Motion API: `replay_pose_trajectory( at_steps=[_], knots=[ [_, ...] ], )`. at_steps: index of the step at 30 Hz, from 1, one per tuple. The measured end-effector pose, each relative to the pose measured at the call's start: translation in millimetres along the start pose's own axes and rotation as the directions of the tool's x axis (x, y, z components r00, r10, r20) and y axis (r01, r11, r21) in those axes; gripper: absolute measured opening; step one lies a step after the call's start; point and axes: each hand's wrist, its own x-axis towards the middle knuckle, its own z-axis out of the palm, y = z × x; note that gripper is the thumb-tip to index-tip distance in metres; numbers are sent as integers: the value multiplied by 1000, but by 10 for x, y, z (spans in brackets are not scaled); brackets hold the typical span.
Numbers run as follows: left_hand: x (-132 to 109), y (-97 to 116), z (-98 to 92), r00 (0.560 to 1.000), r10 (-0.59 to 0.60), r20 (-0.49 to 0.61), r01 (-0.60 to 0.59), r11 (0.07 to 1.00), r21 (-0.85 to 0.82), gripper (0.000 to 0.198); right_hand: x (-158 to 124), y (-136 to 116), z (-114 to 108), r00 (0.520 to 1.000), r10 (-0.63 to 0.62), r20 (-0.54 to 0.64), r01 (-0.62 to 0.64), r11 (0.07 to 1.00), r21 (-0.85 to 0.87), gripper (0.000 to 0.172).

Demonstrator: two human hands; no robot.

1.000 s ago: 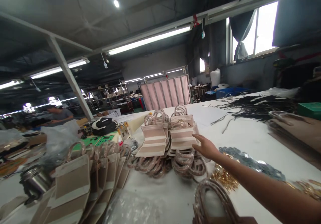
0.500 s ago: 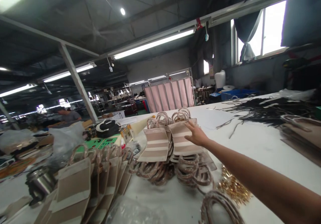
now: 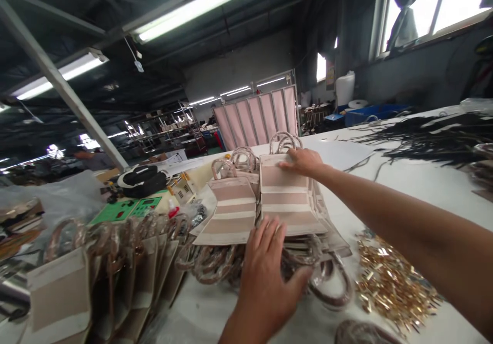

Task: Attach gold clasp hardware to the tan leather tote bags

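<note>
Two stacks of beige striped bag panels with plastic-wrapped loop handles lie on the white table. My right hand [image 3: 304,163] is closed on the top edge of the uppermost panel of the right stack [image 3: 287,197], its fingers bent over that edge. Below, my left hand [image 3: 269,277] is open with its fingers spread, near the lower edges of both stacks and in front of the wrapped handles [image 3: 215,264]. Nothing shows in its fingers. The left stack [image 3: 233,208] lies beside the right one.
Upright beige bags [image 3: 59,292] stand at the lower left. Behind them are a green control panel [image 3: 127,209] and a black coil [image 3: 142,180]. Gold metal pieces [image 3: 393,280] are heaped at the right; black strips [image 3: 435,136] lie farther back. A person [image 3: 92,159] is far left.
My left hand has come into view from below. My right hand has gone from spread over the right stack to closed on the top panel's edge. The view has shifted closer.
</note>
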Motion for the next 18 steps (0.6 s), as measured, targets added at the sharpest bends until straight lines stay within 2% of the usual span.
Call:
replay_pose_trajectory(
  at_steps=[2, 4, 6, 9, 12, 15, 18],
  knots=[
    [428, 22, 59, 988, 46, 145, -53, 997, 47, 87, 80, 101, -68, 999, -12, 36, 12, 1000, -5, 77],
    [553, 29, 137, 964, 52, 259, -61, 998, 29, 84, 140, 201, -93, 998, -13, 58, 14, 1000, -15, 83],
    [457, -8, 185, 944, 53, 326, -61, 998, 15, 84, 147, 270, -28, 998, 7, 68, -5, 1000, -24, 85],
    [218, -103, 193, 932, 10, 362, -18, 1000, 17, 92, 23, 248, 200, 997, 58, 44, -56, 998, -29, 80],
    [109, -153, 184, 932, -25, 361, 20, 1000, 17, 95, -180, 126, 373, 994, 72, -76, -74, 997, -22, 78],
    [113, -128, 170, 936, -27, 352, 15, 999, 37, 103, -351, 48, 326, 982, 26, -185, -29, 999, -17, 81],
    [156, -50, 100, 946, -4, 323, -14, 999, 52, 111, -431, 4, 96, 987, -9, -159, 11, 1000, 13, 87]
  ],
)
